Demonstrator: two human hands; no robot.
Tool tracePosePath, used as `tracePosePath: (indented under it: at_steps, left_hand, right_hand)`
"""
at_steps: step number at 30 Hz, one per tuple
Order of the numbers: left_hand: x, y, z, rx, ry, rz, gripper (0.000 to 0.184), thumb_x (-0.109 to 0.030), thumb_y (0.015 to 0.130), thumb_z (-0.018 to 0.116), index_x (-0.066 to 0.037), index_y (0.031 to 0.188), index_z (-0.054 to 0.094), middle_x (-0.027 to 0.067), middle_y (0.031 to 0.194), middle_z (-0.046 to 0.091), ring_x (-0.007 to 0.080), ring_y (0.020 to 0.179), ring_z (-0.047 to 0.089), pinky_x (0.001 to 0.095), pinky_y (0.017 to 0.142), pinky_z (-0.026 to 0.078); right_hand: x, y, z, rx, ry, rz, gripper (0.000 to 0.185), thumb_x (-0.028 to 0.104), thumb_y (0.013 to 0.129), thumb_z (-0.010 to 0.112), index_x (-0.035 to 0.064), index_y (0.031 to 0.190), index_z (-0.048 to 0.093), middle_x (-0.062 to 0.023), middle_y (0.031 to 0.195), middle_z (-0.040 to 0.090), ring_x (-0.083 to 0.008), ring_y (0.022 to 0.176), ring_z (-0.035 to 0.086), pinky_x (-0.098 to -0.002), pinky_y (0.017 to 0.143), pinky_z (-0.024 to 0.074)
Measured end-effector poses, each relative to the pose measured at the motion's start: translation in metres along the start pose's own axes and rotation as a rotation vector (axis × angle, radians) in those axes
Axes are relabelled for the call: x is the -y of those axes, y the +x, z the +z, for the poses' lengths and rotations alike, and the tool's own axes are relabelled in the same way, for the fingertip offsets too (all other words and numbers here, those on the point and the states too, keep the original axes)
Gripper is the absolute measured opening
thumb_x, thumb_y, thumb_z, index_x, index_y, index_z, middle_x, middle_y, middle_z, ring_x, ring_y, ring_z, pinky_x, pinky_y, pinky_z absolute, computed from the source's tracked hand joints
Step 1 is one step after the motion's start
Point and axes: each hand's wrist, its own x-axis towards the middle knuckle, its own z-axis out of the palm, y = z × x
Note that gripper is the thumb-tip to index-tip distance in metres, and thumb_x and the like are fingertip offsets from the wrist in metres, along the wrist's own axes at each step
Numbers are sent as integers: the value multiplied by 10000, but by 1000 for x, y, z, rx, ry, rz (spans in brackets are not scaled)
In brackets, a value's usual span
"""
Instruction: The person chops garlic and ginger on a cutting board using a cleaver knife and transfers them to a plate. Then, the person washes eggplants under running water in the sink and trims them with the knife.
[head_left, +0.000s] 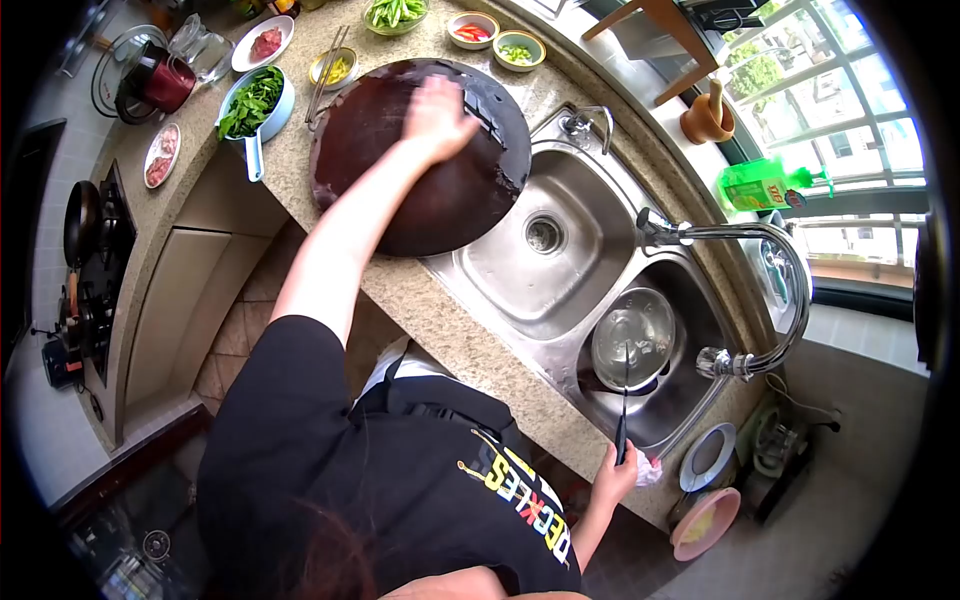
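My left hand (438, 120) lies on a large round dark chopping board (420, 215), its fingers stretched out and slightly smeared. Beside the fingers, small dark flat pieces (483, 115) lie near the board's right edge; I cannot tell what they are. My right hand (615, 477) is closed around the black handle of a knife (622, 437), held over the front edge of the right sink basin. The blade is seen almost edge-on and points toward a clear bowl (634, 340) in that basin. A crumpled pale cloth (649, 470) is next to my right hand.
A double steel sink (540, 285) with a curved tap (790, 265) adjoins the board. Around it stand a pot of leafy greens (272, 125), a plate of meat (262, 44), small bowls of cut vegetables (519, 50), and a green soap bottle (760, 184). A pink basin (704, 525) is at lower right.
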Motion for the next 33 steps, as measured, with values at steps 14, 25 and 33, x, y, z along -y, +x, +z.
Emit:
tracePosePath:
  at_steps: [14,25,33]
  left_hand:
    - [-240,-190,47,433,-857,431,287,-302,915,532,-34,862,616,178,908,633,359,860,614,459,736,491]
    - [-192,-198,14,425,-617,427,300,-377,926,498,-149,822,663,97,785,645,315,754,629,455,667,491]
    - [-153,-220,12,425,-590,320,374,-381,925,498,-188,1231,593,192,1443,364,446,1385,175,653,1072,159]
  right_hand:
    - [-47,23,15,-129,211,17,358,160,847,673,-62,1117,594,-108,867,664,-196,780,613,-327,760,484]
    - [-59,42,30,-118,257,-60,303,142,860,653,-92,1049,611,-29,785,606,-102,699,525,-254,658,443]
    - [0,33,3,-53,239,-213,319,143,871,648,-73,1100,598,-110,940,657,-193,821,591,-306,789,469]
